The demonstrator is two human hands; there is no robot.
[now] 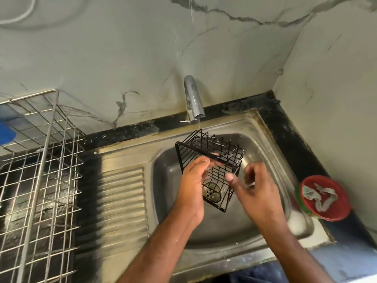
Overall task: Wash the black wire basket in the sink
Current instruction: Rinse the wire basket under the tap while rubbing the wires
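Observation:
The black wire basket (206, 148) hangs tipped on its side over the steel sink (265, 144), under the chrome tap (192, 99). A thin stream of water runs from the spout onto the basket's far edge. My left hand (192, 180) grips the basket's near rim, fingers curled through the wires. My right hand (255, 184) is beside the basket's right corner, thumb touching the frame, fingers half curled and blurred; nothing shows inside it. The sink's drain strainer (212, 193) shows through the basket wires.
A steel wire dish rack (40, 160) stands on the left next to the ribbed drainboard (122, 197). A red round tub (324, 198) with a grey rag in it sits at the sink's right edge. Marble-look walls close in behind and to the right.

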